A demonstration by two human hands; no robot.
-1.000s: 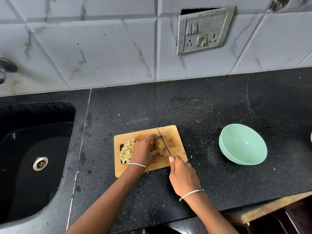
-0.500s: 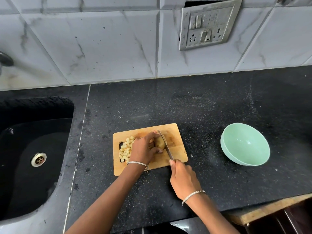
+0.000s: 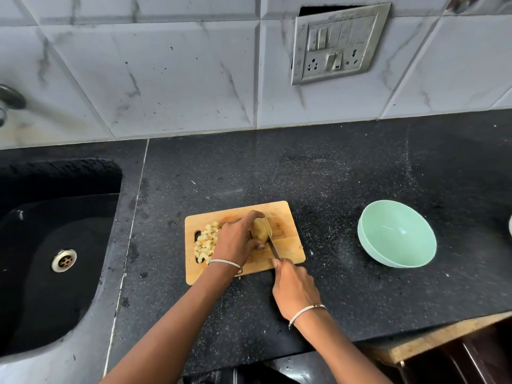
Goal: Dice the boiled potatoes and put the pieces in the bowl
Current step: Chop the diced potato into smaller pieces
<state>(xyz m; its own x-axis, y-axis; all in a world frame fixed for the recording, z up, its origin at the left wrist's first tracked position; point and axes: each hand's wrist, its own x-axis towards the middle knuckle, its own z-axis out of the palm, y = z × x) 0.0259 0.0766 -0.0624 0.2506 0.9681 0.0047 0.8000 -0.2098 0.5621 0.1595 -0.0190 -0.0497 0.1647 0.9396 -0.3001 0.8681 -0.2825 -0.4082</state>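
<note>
A wooden cutting board (image 3: 288, 245) lies on the black counter. On it my left hand (image 3: 235, 239) grips a boiled potato (image 3: 260, 231), fingers curled over its top. My right hand (image 3: 295, 286) holds a knife (image 3: 273, 246) by the handle, and the blade is down against the potato's right side. A pile of diced potato pieces (image 3: 206, 241) sits at the board's left end, partly hidden by my left hand. An empty mint-green bowl (image 3: 396, 234) stands to the right of the board.
A black sink (image 3: 50, 245) with a metal drain lies at the left. The tiled wall (image 3: 166, 65) with a switch plate (image 3: 336, 42) runs behind the counter. The counter's front edge lies just below my right wrist.
The knife blade has moved down into the potato's right side. My left hand keeps its hold on the potato. The camera has shifted slightly.
</note>
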